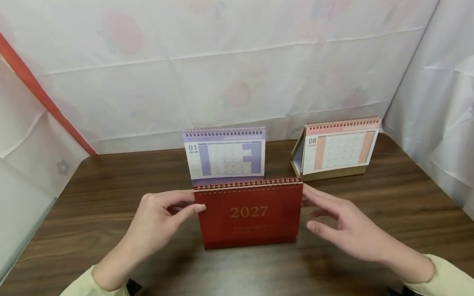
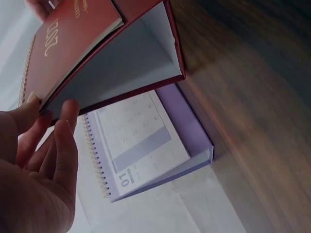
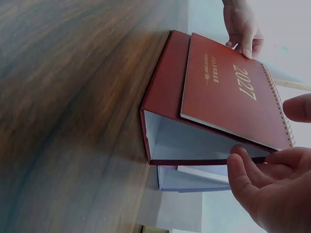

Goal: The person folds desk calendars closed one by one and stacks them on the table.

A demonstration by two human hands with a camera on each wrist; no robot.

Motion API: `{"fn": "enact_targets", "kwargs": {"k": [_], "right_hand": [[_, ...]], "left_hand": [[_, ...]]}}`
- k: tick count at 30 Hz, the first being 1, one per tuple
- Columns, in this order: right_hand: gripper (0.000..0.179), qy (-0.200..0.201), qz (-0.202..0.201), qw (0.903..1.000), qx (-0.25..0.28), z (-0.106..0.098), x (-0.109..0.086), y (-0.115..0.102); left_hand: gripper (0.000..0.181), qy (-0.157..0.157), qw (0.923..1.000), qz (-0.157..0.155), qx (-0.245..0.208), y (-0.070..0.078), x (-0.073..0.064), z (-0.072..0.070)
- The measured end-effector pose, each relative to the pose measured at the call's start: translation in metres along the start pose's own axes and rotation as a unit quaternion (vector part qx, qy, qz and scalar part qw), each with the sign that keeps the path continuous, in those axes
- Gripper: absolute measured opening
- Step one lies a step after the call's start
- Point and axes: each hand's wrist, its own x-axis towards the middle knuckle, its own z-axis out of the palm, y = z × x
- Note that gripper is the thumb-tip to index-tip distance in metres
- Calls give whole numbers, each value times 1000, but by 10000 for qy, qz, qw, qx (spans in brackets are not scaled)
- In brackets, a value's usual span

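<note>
A red desk calendar (image 1: 250, 212) marked 2027 in gold stands upright on the table in the head view, its coil binding along the top. My left hand (image 1: 155, 224) pinches its upper left corner, thumb on the front cover and fingers behind. At the right edge, my right hand (image 1: 347, 223) touches the upper corner with its fingers, while the thumb stays off the cover. In the right wrist view, the fingers (image 3: 243, 172) reach the calendar's open side near the binding. Behind it stands a purple calendar (image 1: 226, 156) showing 01, its lower part hidden by the red one.
A third calendar (image 1: 337, 147) with an orange header and 08 stands at the back right, slightly turned. White printed cloth (image 1: 214, 75) hangs behind and beside the dark wooden table (image 1: 99, 200). A red strip (image 1: 35, 85) runs down the cloth at the left.
</note>
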Motion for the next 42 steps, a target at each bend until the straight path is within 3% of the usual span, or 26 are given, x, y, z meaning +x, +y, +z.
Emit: {"fn": "enact_targets", "kwargs": {"k": [6, 13, 18, 22, 25, 29, 34, 38, 42], "right_hand": [[58, 62, 92, 9999, 26, -9, 6, 3], [44, 213, 697, 9972, -153, -25, 29, 13], [39, 275, 1149, 9929, 112, -26, 58, 25], [41, 441, 1436, 9887, 37, -24, 84, 38], [46, 568, 1566, 9860, 44, -19, 102, 45], [48, 721, 1619, 9841, 93, -7, 125, 48], [48, 754, 1803, 9807, 84, 6, 148, 48], [49, 587, 2009, 9777, 150, 11, 157, 51], [48, 588, 2169, 9737, 377, 11, 157, 54]], "left_hand": [[16, -167, 9996, -99, -198, -5, -1, -6], [8, -27, 9971, -744, -130, -15, 8, -24], [23, 353, 9932, -1104, 79, -27, 29, -33], [36, 751, 9875, -1331, 373, -39, 54, -31], [47, 815, 9823, -1623, 456, -49, 70, -27], [62, 618, 9733, -2185, 335, -58, 83, -21], [78, -68, 9657, -2580, 268, -60, 85, -17], [84, -462, 9618, -2692, 157, -59, 84, -15], [81, -504, 9649, -2571, 179, -60, 86, -7]]}}
